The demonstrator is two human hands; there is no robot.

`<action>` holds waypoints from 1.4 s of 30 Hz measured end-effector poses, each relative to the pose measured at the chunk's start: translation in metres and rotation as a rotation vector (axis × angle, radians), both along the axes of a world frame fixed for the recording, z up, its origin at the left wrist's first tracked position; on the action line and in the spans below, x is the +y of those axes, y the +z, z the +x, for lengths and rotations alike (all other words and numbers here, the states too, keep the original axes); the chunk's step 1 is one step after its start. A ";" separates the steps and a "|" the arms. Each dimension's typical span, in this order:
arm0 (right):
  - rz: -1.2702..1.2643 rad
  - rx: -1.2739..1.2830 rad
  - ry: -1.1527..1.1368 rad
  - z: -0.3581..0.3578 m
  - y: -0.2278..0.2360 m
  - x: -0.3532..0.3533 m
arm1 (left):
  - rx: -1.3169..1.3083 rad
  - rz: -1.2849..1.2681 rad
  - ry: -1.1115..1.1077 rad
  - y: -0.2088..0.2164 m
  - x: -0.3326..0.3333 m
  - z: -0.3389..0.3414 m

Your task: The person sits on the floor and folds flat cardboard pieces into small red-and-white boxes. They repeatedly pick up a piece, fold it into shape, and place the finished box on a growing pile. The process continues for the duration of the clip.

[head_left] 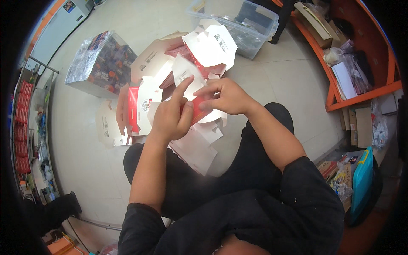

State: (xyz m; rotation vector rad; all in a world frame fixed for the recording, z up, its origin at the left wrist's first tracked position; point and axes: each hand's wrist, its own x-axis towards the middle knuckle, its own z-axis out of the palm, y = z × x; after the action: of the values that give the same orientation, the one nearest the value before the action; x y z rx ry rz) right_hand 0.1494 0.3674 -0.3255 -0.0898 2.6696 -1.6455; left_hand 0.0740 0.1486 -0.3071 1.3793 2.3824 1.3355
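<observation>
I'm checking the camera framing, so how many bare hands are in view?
2: the left hand at the left of the small red carton panel, and the right hand at its upper right. No others show, though some fingers are hidden.

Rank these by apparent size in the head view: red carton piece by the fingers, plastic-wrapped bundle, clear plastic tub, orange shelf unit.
1. Orange shelf unit
2. Plastic-wrapped bundle and clear plastic tub: too alike to rank; the tub is cut off
3. Red carton piece, partly covered
</observation>
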 end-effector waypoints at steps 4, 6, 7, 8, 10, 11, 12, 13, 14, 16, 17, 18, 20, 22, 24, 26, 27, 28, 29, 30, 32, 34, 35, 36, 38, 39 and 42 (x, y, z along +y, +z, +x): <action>0.059 0.198 -0.072 -0.003 -0.013 -0.002 | 0.350 -0.131 0.069 -0.008 0.008 -0.008; 0.129 0.287 -0.270 -0.008 -0.029 -0.001 | 0.485 -0.254 0.277 -0.017 0.015 -0.014; 0.194 0.217 -0.292 -0.013 -0.039 0.000 | 0.628 -0.190 0.402 -0.023 0.020 -0.018; 0.252 0.221 -0.289 -0.018 -0.050 -0.001 | 0.621 -0.194 0.490 -0.029 0.022 -0.021; 0.403 0.052 -0.217 -0.018 -0.072 -0.004 | 0.408 -0.353 0.431 -0.038 0.016 -0.033; 0.469 -0.027 -0.096 -0.017 -0.083 -0.013 | 0.284 -0.454 0.420 -0.042 0.010 -0.039; 0.555 -0.188 0.013 -0.017 -0.091 -0.023 | 0.168 -0.495 0.362 -0.046 0.005 -0.043; 0.454 -0.277 0.085 -0.011 -0.097 -0.040 | 0.153 -0.560 0.357 -0.051 0.001 -0.048; 0.410 -0.355 0.219 -0.013 -0.101 -0.059 | 0.142 -0.627 0.365 -0.057 -0.002 -0.052; 0.245 -0.365 0.489 0.005 -0.103 -0.094 | 0.084 -0.687 0.357 -0.067 -0.008 -0.059; 0.244 -0.496 0.531 0.011 -0.103 -0.113 | 0.021 -0.704 0.345 -0.072 -0.009 -0.063; 0.178 -0.609 0.612 0.013 -0.102 -0.123 | -0.013 -0.694 0.325 -0.076 -0.011 -0.068; 0.049 -0.760 0.622 0.014 -0.100 -0.135 | -0.038 -0.701 0.303 -0.081 -0.016 -0.075; -0.129 -0.793 0.624 0.010 -0.098 -0.133 | -0.018 -0.722 0.288 -0.084 -0.020 -0.078; -0.239 -0.760 0.548 0.007 -0.100 -0.125 | -0.037 -0.713 0.294 -0.083 -0.025 -0.078; -0.156 -0.746 0.625 0.009 -0.103 -0.123 | -0.037 -0.677 0.315 -0.080 -0.027 -0.075; -0.124 -0.720 0.675 0.010 -0.106 -0.123 | -0.049 -0.668 0.317 -0.078 -0.026 -0.074; 0.013 -0.634 0.631 0.014 -0.108 -0.126 | -0.051 -0.657 0.320 -0.075 -0.025 -0.073; -0.071 -0.660 0.595 0.014 -0.110 -0.126 | -0.039 -0.629 0.323 -0.073 -0.023 -0.072; -0.164 -0.686 0.608 0.013 -0.111 -0.126 | -0.056 -0.647 0.322 -0.071 -0.022 -0.071; -0.071 -0.668 0.494 0.010 -0.111 -0.127 | -0.058 -0.654 0.331 -0.065 -0.019 -0.069; 0.093 -0.516 0.474 0.008 -0.105 -0.122 | -0.081 -0.670 0.343 -0.059 -0.018 -0.067; 0.198 -0.461 0.453 0.005 -0.100 -0.119 | -0.089 -0.683 0.349 -0.055 -0.017 -0.065; 0.204 -0.432 0.366 0.003 -0.093 -0.116 | -0.070 -0.650 0.355 -0.050 -0.017 -0.063; 0.201 -0.353 0.232 -0.001 -0.077 -0.103 | -0.134 -0.522 0.401 -0.041 -0.016 -0.059; 0.188 -0.295 0.169 -0.003 -0.069 -0.095 | -0.169 -0.465 0.425 -0.036 -0.015 -0.057; -0.153 -0.311 -0.026 -0.017 -0.048 -0.068 | -0.133 -0.322 0.494 -0.024 -0.011 -0.049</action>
State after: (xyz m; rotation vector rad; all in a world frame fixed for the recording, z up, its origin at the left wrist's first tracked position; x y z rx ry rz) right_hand 0.1325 0.2992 -0.3736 0.1861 2.3264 -1.7067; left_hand 0.0254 0.1380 -0.3311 0.6238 2.7890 1.0085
